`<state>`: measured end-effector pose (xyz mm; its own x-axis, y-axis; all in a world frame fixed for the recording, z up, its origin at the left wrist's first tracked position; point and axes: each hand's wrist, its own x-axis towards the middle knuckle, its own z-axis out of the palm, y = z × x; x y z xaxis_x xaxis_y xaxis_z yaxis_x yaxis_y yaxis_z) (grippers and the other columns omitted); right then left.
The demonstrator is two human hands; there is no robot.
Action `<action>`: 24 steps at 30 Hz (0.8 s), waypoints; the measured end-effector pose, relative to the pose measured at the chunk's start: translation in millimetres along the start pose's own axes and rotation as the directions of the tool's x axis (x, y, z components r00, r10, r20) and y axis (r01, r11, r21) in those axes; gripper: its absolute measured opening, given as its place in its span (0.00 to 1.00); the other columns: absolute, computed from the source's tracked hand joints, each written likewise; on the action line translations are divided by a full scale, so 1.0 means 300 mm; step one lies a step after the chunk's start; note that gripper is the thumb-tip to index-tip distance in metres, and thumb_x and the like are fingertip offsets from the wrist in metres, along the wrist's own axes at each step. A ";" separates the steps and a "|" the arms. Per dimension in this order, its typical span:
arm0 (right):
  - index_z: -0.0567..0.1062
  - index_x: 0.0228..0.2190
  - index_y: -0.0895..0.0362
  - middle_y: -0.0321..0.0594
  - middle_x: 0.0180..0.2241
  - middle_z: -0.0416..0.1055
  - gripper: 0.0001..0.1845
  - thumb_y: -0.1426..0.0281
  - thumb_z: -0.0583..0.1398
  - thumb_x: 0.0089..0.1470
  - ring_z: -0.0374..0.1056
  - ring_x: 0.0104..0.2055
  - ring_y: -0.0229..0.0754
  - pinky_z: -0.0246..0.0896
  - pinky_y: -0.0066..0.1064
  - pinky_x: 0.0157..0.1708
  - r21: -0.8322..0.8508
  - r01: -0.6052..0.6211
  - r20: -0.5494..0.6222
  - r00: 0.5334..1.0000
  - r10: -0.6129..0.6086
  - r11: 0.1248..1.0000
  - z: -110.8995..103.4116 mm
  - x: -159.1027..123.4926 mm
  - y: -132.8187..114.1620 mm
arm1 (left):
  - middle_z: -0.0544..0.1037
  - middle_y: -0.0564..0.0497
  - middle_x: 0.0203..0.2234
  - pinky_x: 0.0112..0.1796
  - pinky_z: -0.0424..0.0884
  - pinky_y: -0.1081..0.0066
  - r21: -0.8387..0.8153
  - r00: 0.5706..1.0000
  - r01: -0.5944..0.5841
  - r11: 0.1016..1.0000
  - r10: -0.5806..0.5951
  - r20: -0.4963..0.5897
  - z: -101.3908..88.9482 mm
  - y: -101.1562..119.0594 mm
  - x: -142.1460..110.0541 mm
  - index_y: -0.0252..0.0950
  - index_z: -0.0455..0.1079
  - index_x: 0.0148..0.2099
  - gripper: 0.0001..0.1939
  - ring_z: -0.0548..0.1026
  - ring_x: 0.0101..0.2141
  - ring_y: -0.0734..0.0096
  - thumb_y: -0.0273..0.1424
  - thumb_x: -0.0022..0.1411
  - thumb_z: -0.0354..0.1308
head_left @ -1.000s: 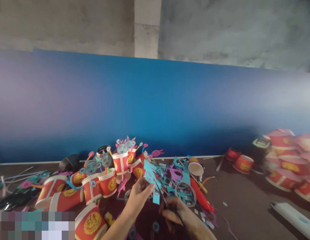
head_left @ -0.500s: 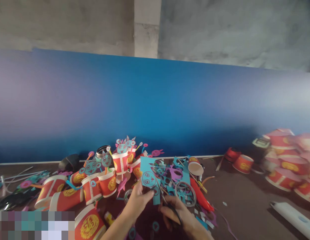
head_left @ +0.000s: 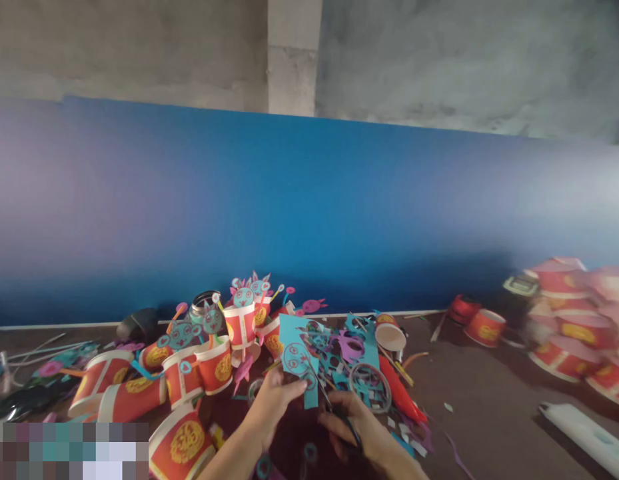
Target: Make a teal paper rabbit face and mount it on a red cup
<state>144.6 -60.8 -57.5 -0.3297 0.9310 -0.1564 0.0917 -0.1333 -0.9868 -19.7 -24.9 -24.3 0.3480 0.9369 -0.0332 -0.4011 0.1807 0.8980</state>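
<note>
Blue paper (head_left: 292, 329) over the dark table (head_left: 479, 400), between two hands, with scissors (head_left: 327, 401) at its right edge.
Thin and gripped on one side only, the sheet could flex or twist, and the blades might then stray into the large drawn face (head_left: 295, 359), or into the small drawn circle (head_left: 310, 381) below; the thumb near that circle risks a nick. The left hand (head_left: 275, 408) is nearly closed, pinching the paper low on its left side; the right hand (head_left: 353, 415) curls round the scissor handles, though how far apart the blades stand, I cannot tell.
</note>
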 end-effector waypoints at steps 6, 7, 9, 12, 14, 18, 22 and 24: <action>0.65 0.23 0.57 0.26 0.08 0.61 0.23 0.50 0.61 0.43 0.53 0.09 0.29 0.46 0.20 0.10 -0.022 -0.003 -0.034 0.999 0.002 1.000 -0.001 0.009 0.006 | 0.75 0.53 0.22 0.27 0.63 0.73 -0.048 0.974 0.194 0.980 -0.199 -0.110 -0.040 -0.067 0.021 0.34 0.69 0.29 0.11 0.71 0.24 0.72 0.30 0.40 0.65; 0.65 0.23 0.57 0.27 0.09 0.61 0.23 0.50 0.61 0.44 0.54 0.09 0.29 0.46 0.20 0.10 -0.024 -0.003 -0.036 0.999 0.002 1.000 -0.002 0.011 0.004 | 0.75 0.54 0.23 0.27 0.63 0.74 -0.082 0.969 0.217 0.973 -0.225 -0.103 -0.043 -0.074 0.022 0.34 0.69 0.29 0.11 0.71 0.24 0.73 0.29 0.40 0.65; 0.66 0.25 0.58 0.28 0.10 0.64 0.23 0.50 0.62 0.44 0.56 0.09 0.30 0.46 0.20 0.10 -0.020 -0.010 -0.020 1.000 0.010 1.000 -0.005 0.013 0.002 | 0.75 0.54 0.23 0.27 0.63 0.74 -0.145 0.962 0.255 0.956 -0.265 -0.059 -0.041 -0.082 0.018 0.35 0.68 0.30 0.12 0.71 0.23 0.74 0.28 0.39 0.64; 0.67 0.30 0.59 0.34 0.15 0.71 0.23 0.51 0.61 0.45 0.62 0.12 0.32 0.45 0.19 0.10 -0.021 -0.067 0.050 0.996 0.068 0.998 -0.015 0.003 0.004 | 0.75 0.54 0.23 0.25 0.63 0.75 -0.150 0.932 0.345 0.926 -0.357 -0.063 -0.030 -0.075 0.004 0.35 0.69 0.32 0.14 0.71 0.24 0.74 0.26 0.38 0.64; 0.68 0.32 0.60 0.36 0.17 0.73 0.22 0.52 0.60 0.47 0.64 0.14 0.33 0.44 0.19 0.11 -0.035 -0.118 0.092 0.988 0.121 0.992 -0.026 -0.016 0.006 | 0.75 0.54 0.23 0.24 0.63 0.76 -0.146 0.889 0.431 0.890 -0.447 -0.103 -0.021 -0.063 -0.007 0.34 0.70 0.33 0.14 0.71 0.24 0.74 0.24 0.38 0.63; 0.70 0.33 0.61 0.37 0.17 0.73 0.18 0.57 0.57 0.50 0.62 0.13 0.31 0.41 0.20 0.11 -0.002 -0.165 0.091 0.982 0.164 0.986 -0.049 -0.057 -0.008 | 0.75 0.54 0.22 0.24 0.64 0.77 -0.234 0.842 0.464 0.855 -0.507 -0.185 -0.013 -0.039 -0.016 0.33 0.71 0.32 0.11 0.71 0.24 0.76 0.23 0.41 0.62; 0.70 0.31 0.61 0.36 0.16 0.72 0.19 0.56 0.58 0.48 0.61 0.12 0.30 0.42 0.19 0.10 0.123 -0.104 0.118 0.989 0.090 0.987 -0.044 -0.057 -0.044 | 0.74 0.54 0.23 0.25 0.64 0.76 -0.179 0.945 0.200 0.963 -0.238 -0.223 -0.012 -0.030 -0.009 0.34 0.72 0.31 0.10 0.70 0.24 0.76 0.28 0.43 0.65; 0.69 0.31 0.60 0.35 0.16 0.72 0.21 0.54 0.60 0.45 0.62 0.12 0.30 0.44 0.19 0.11 0.129 -0.077 0.110 0.992 0.063 0.989 -0.030 -0.045 -0.055 | 0.74 0.54 0.21 0.24 0.63 0.76 -0.109 0.974 0.093 0.990 -0.113 -0.197 -0.013 -0.034 -0.002 0.34 0.72 0.30 0.09 0.69 0.22 0.76 0.31 0.44 0.65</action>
<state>155.9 -68.0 -38.7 -0.4250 0.8775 -0.2220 -0.0051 -0.2475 -0.9689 -19.1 -26.2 -35.3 0.2173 0.9508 -0.2206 -0.4572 0.2988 0.8377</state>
